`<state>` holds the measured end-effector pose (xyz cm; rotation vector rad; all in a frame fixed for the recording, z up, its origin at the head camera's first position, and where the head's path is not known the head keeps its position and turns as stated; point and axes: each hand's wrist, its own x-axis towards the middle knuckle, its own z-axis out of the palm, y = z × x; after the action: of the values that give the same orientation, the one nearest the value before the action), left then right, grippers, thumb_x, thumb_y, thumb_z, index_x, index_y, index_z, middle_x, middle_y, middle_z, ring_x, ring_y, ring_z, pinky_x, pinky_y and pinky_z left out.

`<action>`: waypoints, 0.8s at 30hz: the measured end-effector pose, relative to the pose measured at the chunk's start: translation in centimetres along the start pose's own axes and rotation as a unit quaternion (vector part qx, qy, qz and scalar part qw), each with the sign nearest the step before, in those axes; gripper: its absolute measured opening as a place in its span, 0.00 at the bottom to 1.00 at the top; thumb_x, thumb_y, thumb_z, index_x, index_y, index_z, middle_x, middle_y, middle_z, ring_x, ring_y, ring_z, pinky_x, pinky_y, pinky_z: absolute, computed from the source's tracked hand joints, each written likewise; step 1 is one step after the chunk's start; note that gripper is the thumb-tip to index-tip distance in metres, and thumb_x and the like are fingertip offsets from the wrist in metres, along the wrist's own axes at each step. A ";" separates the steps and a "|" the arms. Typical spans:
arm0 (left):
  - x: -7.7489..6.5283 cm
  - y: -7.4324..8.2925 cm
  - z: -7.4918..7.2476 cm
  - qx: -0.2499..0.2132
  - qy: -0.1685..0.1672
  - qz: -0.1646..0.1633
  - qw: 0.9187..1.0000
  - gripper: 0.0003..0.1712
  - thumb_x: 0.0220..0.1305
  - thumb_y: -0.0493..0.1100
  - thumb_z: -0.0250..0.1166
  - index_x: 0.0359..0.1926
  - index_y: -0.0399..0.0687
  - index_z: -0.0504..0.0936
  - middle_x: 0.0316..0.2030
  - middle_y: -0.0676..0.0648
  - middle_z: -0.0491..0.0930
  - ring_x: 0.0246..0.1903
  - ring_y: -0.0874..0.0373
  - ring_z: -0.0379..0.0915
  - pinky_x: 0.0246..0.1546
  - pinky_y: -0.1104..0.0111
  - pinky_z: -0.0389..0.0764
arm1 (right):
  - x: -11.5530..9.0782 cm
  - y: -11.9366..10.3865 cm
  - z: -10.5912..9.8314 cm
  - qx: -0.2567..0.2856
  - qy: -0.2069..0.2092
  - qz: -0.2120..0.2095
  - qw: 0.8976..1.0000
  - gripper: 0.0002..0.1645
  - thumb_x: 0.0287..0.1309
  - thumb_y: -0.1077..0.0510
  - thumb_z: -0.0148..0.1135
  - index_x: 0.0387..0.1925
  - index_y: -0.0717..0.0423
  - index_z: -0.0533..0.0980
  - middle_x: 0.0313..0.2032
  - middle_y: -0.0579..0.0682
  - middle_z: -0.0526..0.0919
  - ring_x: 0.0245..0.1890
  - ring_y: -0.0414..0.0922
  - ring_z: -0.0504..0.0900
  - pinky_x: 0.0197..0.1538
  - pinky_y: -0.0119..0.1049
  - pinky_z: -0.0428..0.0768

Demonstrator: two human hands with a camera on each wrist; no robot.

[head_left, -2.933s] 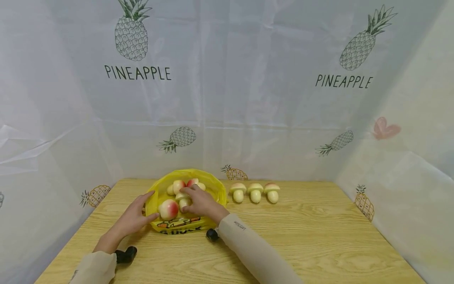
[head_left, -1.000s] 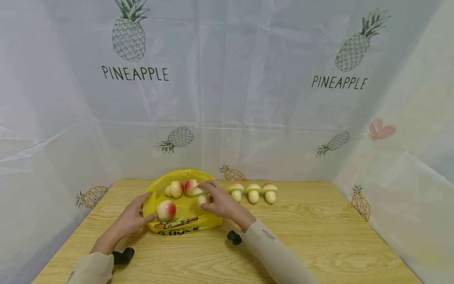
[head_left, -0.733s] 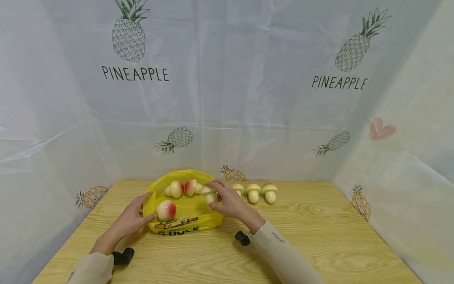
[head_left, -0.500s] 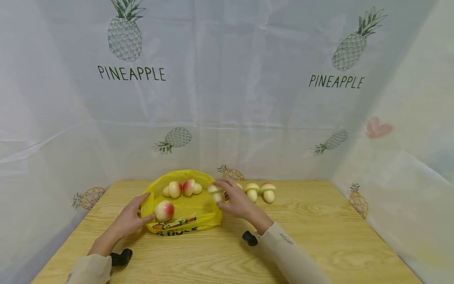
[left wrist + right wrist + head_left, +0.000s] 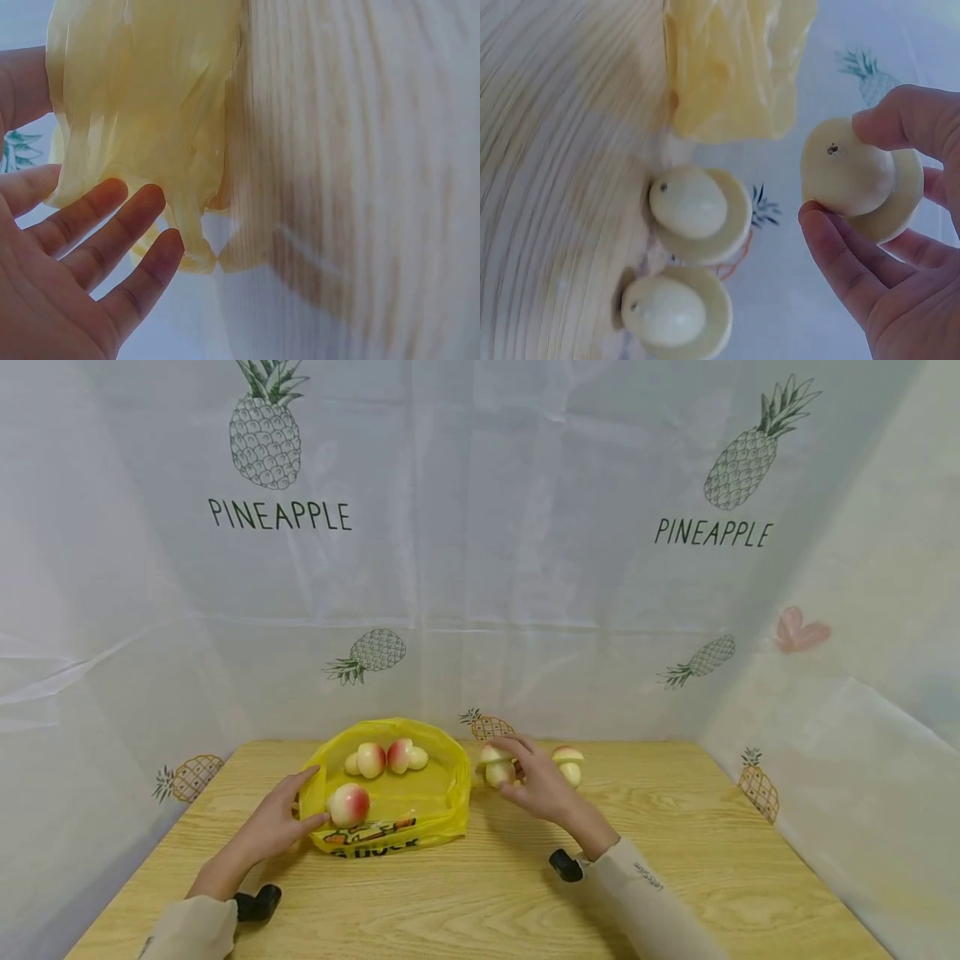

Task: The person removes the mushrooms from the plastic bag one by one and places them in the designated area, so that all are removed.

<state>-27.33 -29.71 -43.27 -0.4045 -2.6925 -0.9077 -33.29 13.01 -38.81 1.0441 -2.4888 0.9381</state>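
Wood tabletop (image 5: 712,835) bears a yellow bag (image 5: 456,793) — white pineapple-printed sheeting (image 5: 480,568) rises behind.

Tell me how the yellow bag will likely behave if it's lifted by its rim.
The yellow bag will probably be floppy, since its walls look thin and creased. It may sag at the bottom, because three mushroom-shaped pieces lie inside. Their rounded caps could roll as it tilts; the nearest piece lies apart from the other two.

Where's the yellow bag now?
In the head view, the yellow bag sits left of centre on the table, between left hand and right hand.
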 end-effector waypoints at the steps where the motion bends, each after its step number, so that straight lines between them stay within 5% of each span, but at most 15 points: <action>1: 0.0 0.0 0.0 -0.001 0.000 0.001 1.000 0.47 0.58 0.50 0.70 0.69 0.31 0.58 0.56 0.30 0.67 0.49 0.40 0.69 0.45 0.48 0.73 | -0.1 0.2 -0.2 0.000 -0.001 0.002 1.000 0.39 0.51 0.65 0.64 0.66 0.47 0.66 0.65 0.56 0.62 0.39 0.43 0.76 0.39 0.43 0.80; 24: 0.0 -0.4 0.1 0.003 0.004 0.009 1.000 0.46 0.58 0.50 0.70 0.69 0.31 0.58 0.57 0.30 0.67 0.51 0.38 0.68 0.47 0.46 0.72 | -3.9 4.3 -4.7 -0.087 0.020 0.034 0.995 0.38 0.51 0.64 0.66 0.65 0.46 0.67 0.66 0.54 0.61 0.38 0.44 0.74 0.39 0.46 0.78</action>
<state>-27.47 -30.00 -43.54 -0.4231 -2.6791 -0.8931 -33.61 20.43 -39.09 0.8822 -2.5334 0.7380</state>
